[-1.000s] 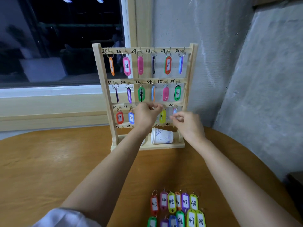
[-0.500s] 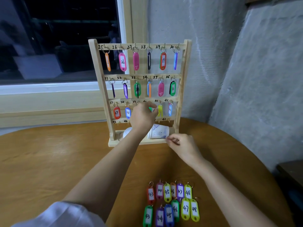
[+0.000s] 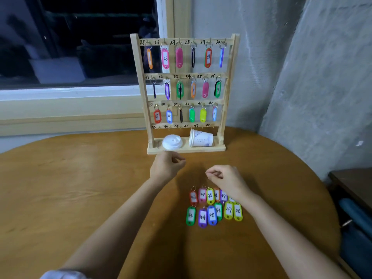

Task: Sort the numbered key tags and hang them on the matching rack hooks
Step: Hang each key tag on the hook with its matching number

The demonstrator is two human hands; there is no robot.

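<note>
A wooden rack (image 3: 229,81) stands at the table's far edge, with hooks numbered 25 to 48. Coloured tags hang on its three upper rows; the bottom hooks (image 3: 181,128), 43 to 48, are bare. Several loose key tags (image 3: 211,208), numbered 43 to 48, lie in two rows on the table near me. My left hand (image 3: 168,168) hovers just in front of the rack's base, fingers loosely curled, holding nothing. My right hand (image 3: 227,179) hangs over the far row of tags, also loosely curled and empty; its wrist covers part of that row.
A white paper cup (image 3: 201,138) lies on its side on the rack's base beside a white lid (image 3: 172,142). The round wooden table (image 3: 80,188) meets a window sill at the left and a concrete wall at the right. Dark furniture (image 3: 354,208) stands off the right edge.
Both hands have come back from the rack's third row toward me, the right one first. Tags 40 to 42 now hang free of my hands.
</note>
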